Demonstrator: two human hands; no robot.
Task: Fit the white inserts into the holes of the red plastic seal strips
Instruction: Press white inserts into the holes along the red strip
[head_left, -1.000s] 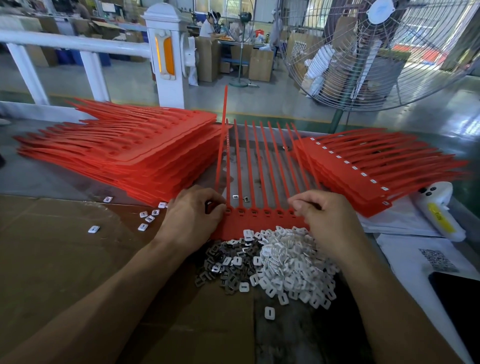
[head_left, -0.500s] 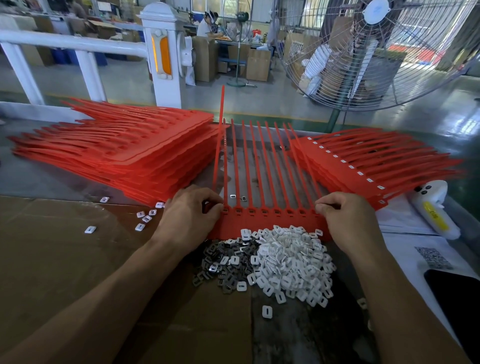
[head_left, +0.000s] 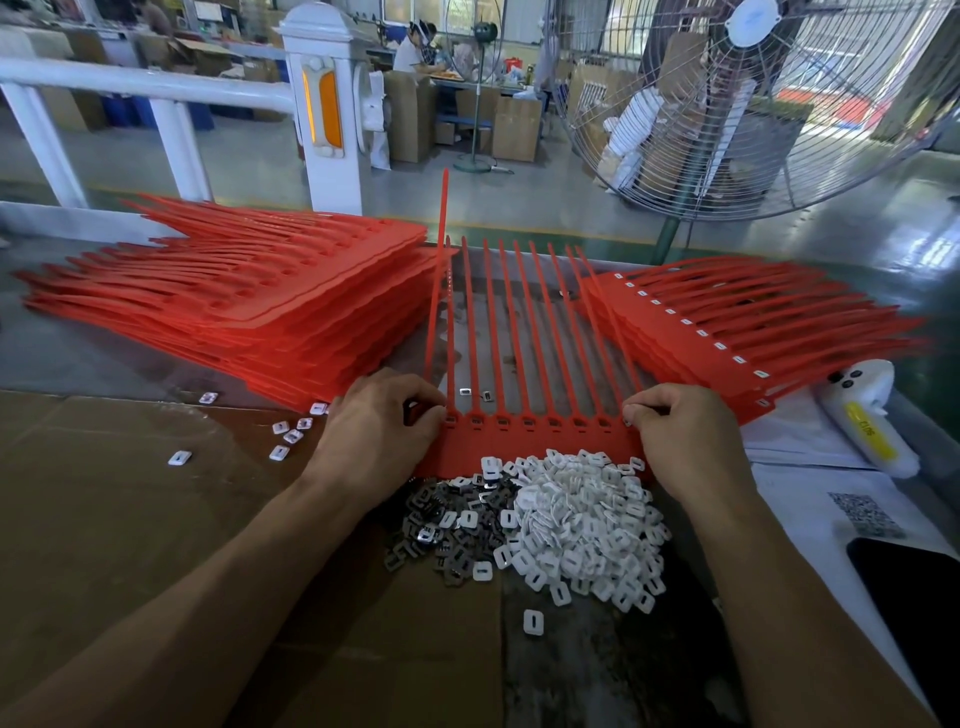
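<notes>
Behind the white inserts (head_left: 582, 514), left hand (head_left: 379, 436) and right hand (head_left: 685, 436) pinch the red strip sheet (head_left: 535, 441) ends

We find open cardboard (head_left: 130, 519) at the desk's near-left; red strip stacks (head_left: 249, 301) flank the middle, and the insert pile (head_left: 571, 514) blocks the near centre.

Strip sheet (head_left: 535, 441) between two stacks; insert pile (head_left: 571, 519) before it.
</notes>
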